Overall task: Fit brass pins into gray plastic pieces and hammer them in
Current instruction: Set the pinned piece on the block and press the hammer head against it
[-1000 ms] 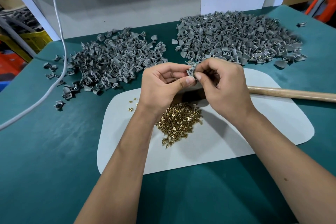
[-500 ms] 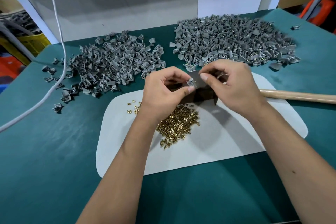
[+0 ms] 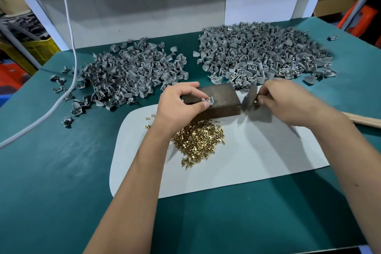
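While a gray piece [image 3: 207,101] with a brass pin in it is pinched by the thumb and fingers of the left hand [image 3: 181,105] on top of the dark block [image 3: 214,99], the hammer [image 3: 250,97] is gripped near its blurred head by the right hand [image 3: 286,101]. Its wooden handle [image 3: 365,120] is seen past the wrist. Loose pins [image 3: 199,140] are heaped on the white mat [image 3: 257,161], just before the block. Two piles of gray pieces, left [image 3: 127,74] and right [image 3: 261,51], are spread on the green desk [image 3: 61,181] behind.
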A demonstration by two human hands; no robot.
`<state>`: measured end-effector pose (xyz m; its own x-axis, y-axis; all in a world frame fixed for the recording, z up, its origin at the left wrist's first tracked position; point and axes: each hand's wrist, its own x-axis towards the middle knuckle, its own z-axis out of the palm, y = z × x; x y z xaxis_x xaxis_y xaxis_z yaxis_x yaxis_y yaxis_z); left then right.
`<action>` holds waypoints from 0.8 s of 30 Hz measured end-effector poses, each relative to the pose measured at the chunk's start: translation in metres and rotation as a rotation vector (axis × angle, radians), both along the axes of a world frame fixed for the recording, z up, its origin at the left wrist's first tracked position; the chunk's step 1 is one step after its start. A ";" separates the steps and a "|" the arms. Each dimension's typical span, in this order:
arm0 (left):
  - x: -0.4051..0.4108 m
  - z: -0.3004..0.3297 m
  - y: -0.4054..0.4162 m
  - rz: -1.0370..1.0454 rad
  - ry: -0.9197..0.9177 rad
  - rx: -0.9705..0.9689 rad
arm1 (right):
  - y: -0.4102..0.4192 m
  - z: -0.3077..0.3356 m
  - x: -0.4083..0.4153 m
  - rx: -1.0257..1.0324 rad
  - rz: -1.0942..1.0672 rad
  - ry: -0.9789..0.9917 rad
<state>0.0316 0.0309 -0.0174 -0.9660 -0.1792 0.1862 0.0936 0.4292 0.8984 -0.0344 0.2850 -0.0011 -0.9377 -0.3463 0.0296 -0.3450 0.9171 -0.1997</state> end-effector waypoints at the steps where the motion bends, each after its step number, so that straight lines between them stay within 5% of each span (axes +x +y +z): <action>1: 0.001 0.001 -0.002 -0.009 -0.006 -0.003 | 0.001 0.006 0.000 -0.039 -0.020 0.002; 7: 0.001 0.002 -0.009 0.015 -0.019 -0.002 | -0.016 0.035 0.007 -0.402 0.035 0.053; 12: 0.000 0.001 -0.008 0.015 0.000 -0.040 | -0.045 0.027 0.026 -0.388 0.172 0.052; 19: -0.001 0.001 -0.005 0.026 -0.027 -0.042 | -0.056 0.039 0.034 -0.534 0.158 0.296; 24: 0.000 0.003 -0.004 0.032 -0.057 0.011 | -0.075 0.033 0.046 -0.173 0.145 0.184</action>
